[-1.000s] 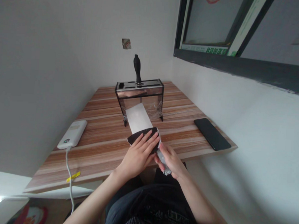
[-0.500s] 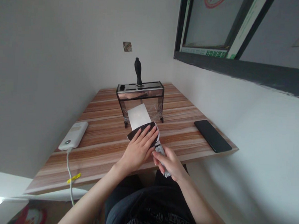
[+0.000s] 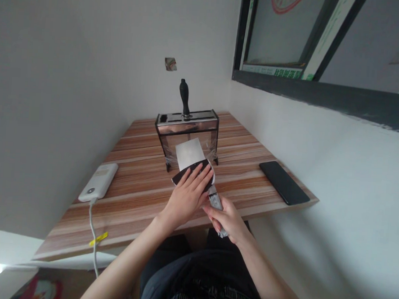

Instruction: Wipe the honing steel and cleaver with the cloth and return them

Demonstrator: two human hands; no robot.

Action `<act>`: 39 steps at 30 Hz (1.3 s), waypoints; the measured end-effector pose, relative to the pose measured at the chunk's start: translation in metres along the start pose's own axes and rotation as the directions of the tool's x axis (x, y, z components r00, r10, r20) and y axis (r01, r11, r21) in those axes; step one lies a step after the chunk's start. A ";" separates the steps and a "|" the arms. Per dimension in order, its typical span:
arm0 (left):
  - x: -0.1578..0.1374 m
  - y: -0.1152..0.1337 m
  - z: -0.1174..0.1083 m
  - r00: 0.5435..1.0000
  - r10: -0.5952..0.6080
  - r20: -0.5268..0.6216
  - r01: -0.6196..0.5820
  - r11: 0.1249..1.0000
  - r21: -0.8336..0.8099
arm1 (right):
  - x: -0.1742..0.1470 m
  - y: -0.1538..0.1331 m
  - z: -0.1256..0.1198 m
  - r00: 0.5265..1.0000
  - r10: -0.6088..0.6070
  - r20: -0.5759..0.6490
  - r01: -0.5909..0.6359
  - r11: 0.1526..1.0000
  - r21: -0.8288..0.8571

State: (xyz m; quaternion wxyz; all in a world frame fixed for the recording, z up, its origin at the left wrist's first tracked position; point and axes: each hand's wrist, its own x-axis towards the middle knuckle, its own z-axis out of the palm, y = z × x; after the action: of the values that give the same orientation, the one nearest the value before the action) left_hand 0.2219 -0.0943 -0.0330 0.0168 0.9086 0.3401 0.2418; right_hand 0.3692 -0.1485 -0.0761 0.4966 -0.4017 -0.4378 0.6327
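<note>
A flat tool like a spatula, with a broad pale blade [image 3: 189,152] and a grey patterned handle [image 3: 215,200], is tilted over the front half of the table. My right hand [image 3: 227,219] is wrapped round the handle. Across the lower part of the blade lies a dark sheet [image 3: 181,175], like sandpaper, with a white edge curling up on its right. My left hand [image 3: 190,194] presses this sheet to the blade, its fingers laid long over it. Whatever my left hand touches underneath is hidden.
Behind the blade stands a black-framed clear box [image 3: 187,121] with an upright black handle [image 3: 184,96]. A white power bank [image 3: 99,181] with a cable [image 3: 93,226] lies left, a black phone [image 3: 283,182] right. Walls close in the wood-grain table [image 3: 131,208] at the back and right.
The blade and dark sheet have shifted slightly right and turned a little. My left hand has moved with the sheet. My right hand keeps hold of the handle.
</note>
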 end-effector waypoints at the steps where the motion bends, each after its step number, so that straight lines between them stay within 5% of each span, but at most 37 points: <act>1: 0.001 0.000 0.000 1.000 -0.001 0.002 0.001 1.000 0.006 | 0.000 0.000 0.000 1.000 -0.005 -0.001 0.005 1.000 0.000; 11: -0.004 -0.004 -0.002 0.998 0.061 0.028 -0.063 0.996 0.063 | -0.001 -0.002 0.001 1.000 -0.008 -0.009 0.009 0.999 0.031; 18: -0.023 -0.003 -0.013 0.984 0.118 0.137 -0.150 0.955 0.256 | 0.000 -0.006 0.000 0.999 0.030 -0.016 -0.028 0.995 0.095; 31: 0.010 -0.015 -0.014 0.964 0.199 0.175 -0.243 0.929 0.281 | -0.002 -0.008 0.000 0.998 0.064 0.018 -0.064 0.997 0.030; 39: 0.025 -0.038 -0.025 0.982 0.147 0.120 -0.175 0.945 0.276 | -0.004 -0.010 0.000 0.996 0.064 0.058 -0.065 0.998 0.004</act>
State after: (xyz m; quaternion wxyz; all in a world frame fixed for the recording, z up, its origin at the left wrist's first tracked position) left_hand 0.2043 -0.0530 -0.0077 -0.1177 0.9369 0.2950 0.1463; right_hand 0.3723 -0.1511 -0.0663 0.4644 -0.3957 -0.4367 0.6611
